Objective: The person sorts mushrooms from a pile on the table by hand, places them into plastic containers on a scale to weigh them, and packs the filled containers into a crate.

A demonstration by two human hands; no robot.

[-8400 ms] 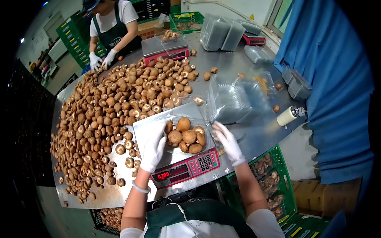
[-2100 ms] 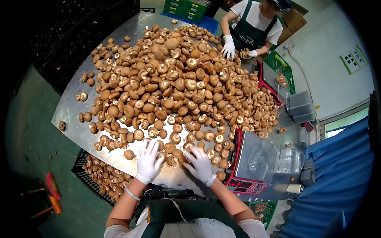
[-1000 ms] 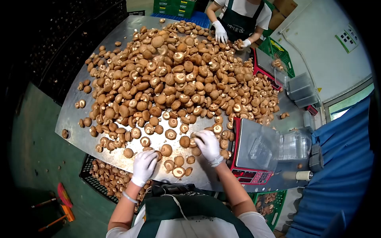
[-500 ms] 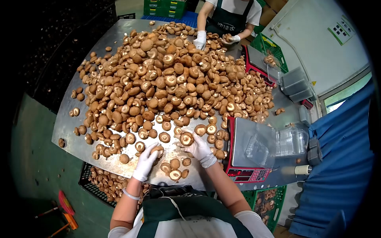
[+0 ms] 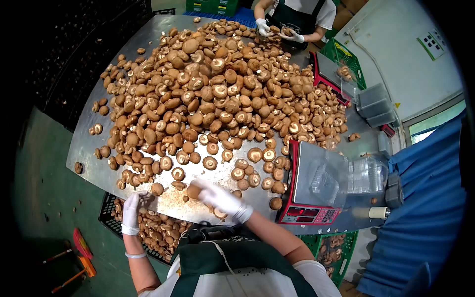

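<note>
My gloved left hand (image 5: 131,212) is at the table's front edge, over a black crate (image 5: 106,210) of shiitake mushrooms. Its fingers are dim and smeared, so I cannot tell whether a mushroom is in them. Blurred by motion, my gloved right hand (image 5: 217,199) reaches leftward low over the metal table (image 5: 173,205), its fingers closed on a brown shiitake mushroom (image 5: 193,191). Under that hand another mushroom (image 5: 219,213) is partly covered. A small cluster of mushrooms (image 5: 242,184) lies stem-up and cap-up just beyond it.
A large mushroom heap (image 5: 213,94) fills the middle of the table. To the right stand a red scale (image 5: 307,214) and clear plastic trays (image 5: 367,174). A co-worker's gloved hands (image 5: 292,35) handle mushrooms at the far side. A green crate (image 5: 346,257) sits below the right edge.
My left hand has moved left from the table to above the black crate. My right hand has swept left and down from beside the scale. The cluster beyond it has grown. The view has shifted slightly.
</note>
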